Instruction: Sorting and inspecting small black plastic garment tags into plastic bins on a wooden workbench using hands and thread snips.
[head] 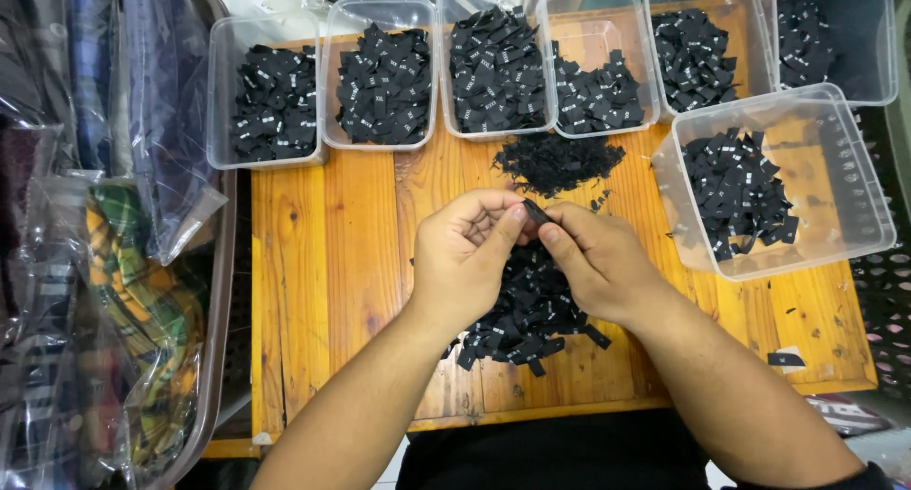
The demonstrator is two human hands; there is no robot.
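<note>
My left hand (465,253) and my right hand (598,258) meet over the middle of a small orange wooden table (323,262). Together they pinch one small black fabric label (536,211) between thumbs and fingertips. Under my hands lies a loose heap of black labels (527,324) with small white marks. A second heap of finer black scraps (555,161) sits just beyond my fingers.
Several clear plastic tubs (380,73) holding black labels line the table's far edge, and one larger tub (773,182) stands at the right. Folded garments in clear bags (114,262) fill a brown bin on the left. A single label (786,359) lies near the right front corner.
</note>
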